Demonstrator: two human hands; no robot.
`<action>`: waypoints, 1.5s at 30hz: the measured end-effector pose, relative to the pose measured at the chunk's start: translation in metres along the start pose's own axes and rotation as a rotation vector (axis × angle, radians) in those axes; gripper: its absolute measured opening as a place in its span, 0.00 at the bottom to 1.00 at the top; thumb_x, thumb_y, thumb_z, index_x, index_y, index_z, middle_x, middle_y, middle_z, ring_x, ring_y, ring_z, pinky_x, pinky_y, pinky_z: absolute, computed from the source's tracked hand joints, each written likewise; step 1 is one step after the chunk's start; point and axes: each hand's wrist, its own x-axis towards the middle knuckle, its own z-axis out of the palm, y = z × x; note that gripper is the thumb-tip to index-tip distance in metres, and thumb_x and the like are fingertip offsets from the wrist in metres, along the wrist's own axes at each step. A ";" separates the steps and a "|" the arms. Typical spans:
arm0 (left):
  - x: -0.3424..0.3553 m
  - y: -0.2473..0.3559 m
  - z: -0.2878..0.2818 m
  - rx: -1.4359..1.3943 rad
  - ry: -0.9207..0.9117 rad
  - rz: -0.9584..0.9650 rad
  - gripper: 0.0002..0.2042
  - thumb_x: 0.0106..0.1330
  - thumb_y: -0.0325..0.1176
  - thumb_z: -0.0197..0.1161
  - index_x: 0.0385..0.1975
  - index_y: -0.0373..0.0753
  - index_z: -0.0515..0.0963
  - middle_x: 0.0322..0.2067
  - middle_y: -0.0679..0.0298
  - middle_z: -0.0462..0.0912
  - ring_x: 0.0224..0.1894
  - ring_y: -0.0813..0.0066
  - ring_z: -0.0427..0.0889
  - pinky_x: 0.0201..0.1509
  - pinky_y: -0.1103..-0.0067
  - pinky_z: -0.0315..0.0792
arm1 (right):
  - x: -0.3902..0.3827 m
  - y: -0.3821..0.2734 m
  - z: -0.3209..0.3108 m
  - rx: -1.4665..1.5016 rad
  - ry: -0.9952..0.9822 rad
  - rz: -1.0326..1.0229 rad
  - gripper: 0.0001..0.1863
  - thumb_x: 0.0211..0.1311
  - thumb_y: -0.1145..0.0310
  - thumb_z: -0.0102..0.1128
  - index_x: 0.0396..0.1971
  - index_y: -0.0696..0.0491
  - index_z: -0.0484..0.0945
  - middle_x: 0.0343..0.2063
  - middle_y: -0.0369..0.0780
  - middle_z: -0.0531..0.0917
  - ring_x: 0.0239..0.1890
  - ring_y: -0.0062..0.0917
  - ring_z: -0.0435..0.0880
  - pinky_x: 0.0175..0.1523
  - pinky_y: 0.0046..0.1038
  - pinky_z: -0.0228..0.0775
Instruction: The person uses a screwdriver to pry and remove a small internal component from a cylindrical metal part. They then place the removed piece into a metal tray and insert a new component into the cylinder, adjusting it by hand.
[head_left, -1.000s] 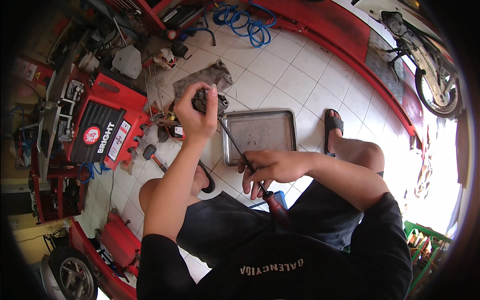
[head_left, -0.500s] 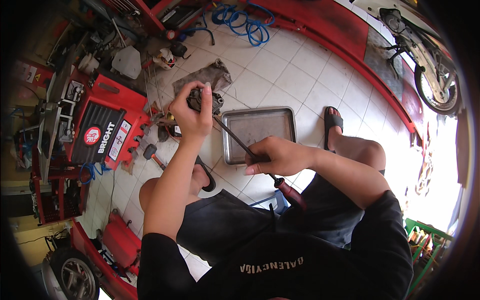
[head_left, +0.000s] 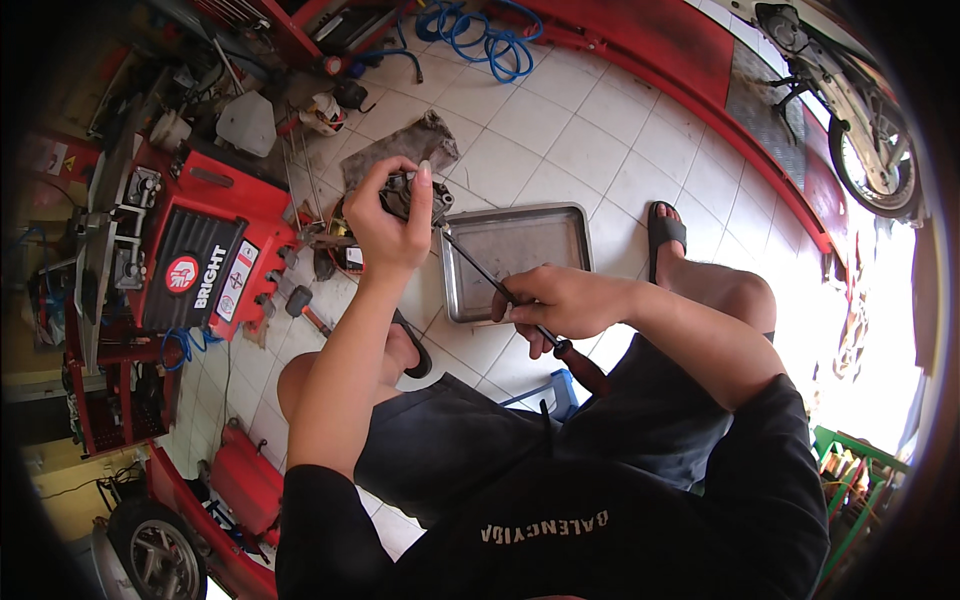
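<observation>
My left hand (head_left: 392,222) holds up a dark metal mechanical part (head_left: 441,203) with bolt holes. A long screwdriver (head_left: 474,262), with a dark shaft and red handle, reaches diagonally to the lower right side of that part; whether its tip is seated cannot be made out. My right hand (head_left: 562,305) grips the shaft partway down, just above the handle. Below both, a rectangular steel tray (head_left: 513,212) lies on the tiles, and a dirty grey cloth (head_left: 410,140) lies behind the part.
A red machine (head_left: 203,263) and a hammer (head_left: 305,308) are at the left. A blue hose (head_left: 478,38) lies coiled at the back. A red platform (head_left: 674,62) and motorcycle (head_left: 853,134) are at the right. My sandalled feet (head_left: 668,235) flank the tray.
My right hand has moved upward and rightward, its fingers repositioned on the shaft. The screwdriver's handle has swung up and to the right. My left hand still holds the part, shifted slightly.
</observation>
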 end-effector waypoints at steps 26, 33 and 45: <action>-0.020 0.002 0.021 -0.930 0.139 -1.227 0.17 0.74 0.49 0.60 0.35 0.40 0.76 0.27 0.57 0.80 0.25 0.58 0.83 0.29 0.63 0.77 | 0.002 -0.011 0.008 0.048 0.093 -0.101 0.16 0.81 0.70 0.47 0.56 0.66 0.76 0.23 0.38 0.82 0.26 0.23 0.88 0.33 0.26 0.80; -0.025 -0.023 0.013 -0.453 0.096 -0.630 0.17 0.74 0.44 0.65 0.35 0.33 0.81 0.29 0.64 0.82 0.32 0.78 0.77 0.40 0.81 0.71 | -0.007 -0.018 0.012 0.273 -0.026 -0.066 0.19 0.82 0.68 0.46 0.60 0.66 0.74 0.25 0.38 0.80 0.27 0.24 0.89 0.34 0.26 0.81; -0.022 -0.012 0.011 -0.244 0.094 -0.377 0.16 0.73 0.43 0.66 0.35 0.32 0.80 0.29 0.67 0.81 0.35 0.80 0.75 0.44 0.81 0.68 | -0.010 -0.019 0.012 0.249 -0.012 -0.039 0.19 0.82 0.68 0.46 0.60 0.68 0.73 0.25 0.38 0.80 0.27 0.24 0.88 0.35 0.27 0.82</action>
